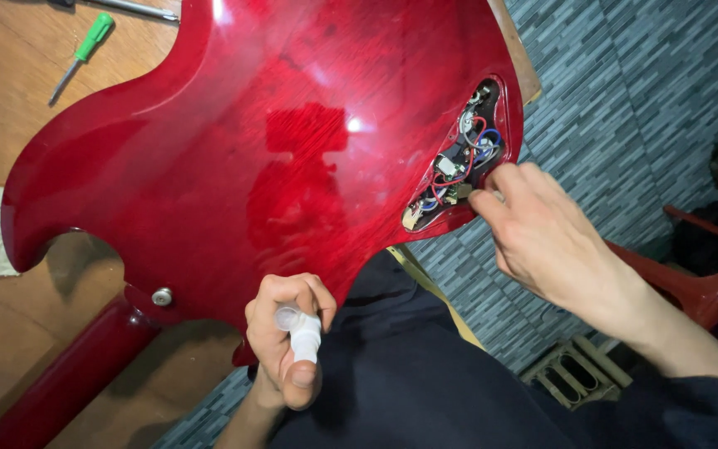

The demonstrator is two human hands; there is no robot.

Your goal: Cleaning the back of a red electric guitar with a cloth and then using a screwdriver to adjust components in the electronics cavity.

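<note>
The shiny red wooden guitar body lies face down on the brown wooden table, sticking out past its edge. The left hand grips a small white plastic bottle. The right hand has its fingers pinched at the open wire hole. A rough tug might snap the thin wires.

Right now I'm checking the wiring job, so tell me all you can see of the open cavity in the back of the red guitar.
The cavity is a long, slanted opening near the lower edge of the glossy red guitar body, with no cover on it. Inside lie red, blue and white wires, some metal parts and a dark lining. The right hand rests its fingertips at the cavity's lower rim; the left hand is apart from it, holding a small white bottle.
</note>
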